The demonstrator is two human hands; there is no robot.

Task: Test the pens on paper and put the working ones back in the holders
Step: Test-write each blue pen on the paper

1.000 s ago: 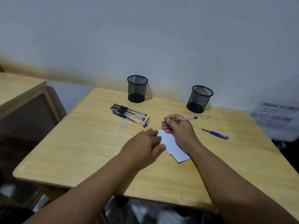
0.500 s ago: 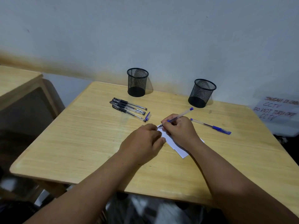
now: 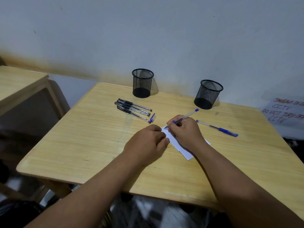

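Gripping blue pen (image 3: 182, 118) in right hand (image 3: 185, 130), tip touching paper (image 3: 184, 149) mid-table; left hand (image 3: 146, 143) pressing flat, holding nothing. Scribbling lightly, pinning paper firmly.

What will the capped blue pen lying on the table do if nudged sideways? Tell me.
The capped blue pen would probably roll a little, since its barrel looks round and the table is smooth and flat. The cap's clip may stop it quickly. It looks light and stiff, so a push should shift it easily.
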